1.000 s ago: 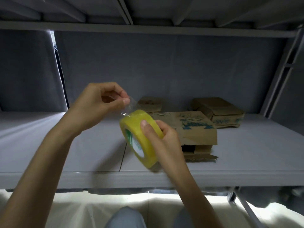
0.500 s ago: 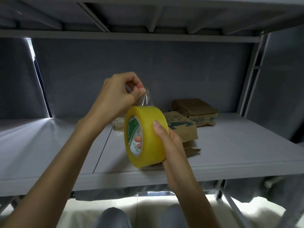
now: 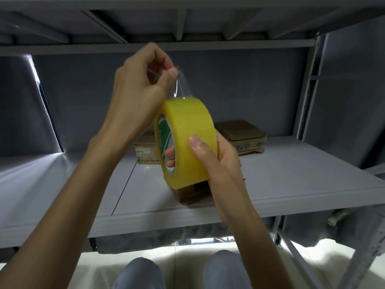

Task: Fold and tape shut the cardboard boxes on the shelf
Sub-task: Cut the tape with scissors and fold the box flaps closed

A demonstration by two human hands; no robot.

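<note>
A yellow roll of clear tape (image 3: 187, 130) stands on edge in front of me, above the grey shelf (image 3: 291, 184). My right hand (image 3: 214, 161) grips the roll, thumb on the outer face and fingers through the core. My left hand (image 3: 141, 88) pinches the loose clear tape end (image 3: 180, 86), drawn up a short way above the roll. A cardboard box (image 3: 193, 193) lies on the shelf directly behind the roll, mostly hidden. Another box (image 3: 243, 134) sits at the back right, and a third (image 3: 145, 150) shows behind my left wrist.
The shelf above (image 3: 187, 46) hangs close over my hands. A metal upright (image 3: 308, 90) stands at the right. A seam (image 3: 125, 184) splits the shelf board left of the boxes. My knees (image 3: 225, 268) show below the shelf edge.
My left hand has pulled the tape end higher, away from the roll, so a longer clear strip shows. The roll and right hand rose with the view tilting upward.
</note>
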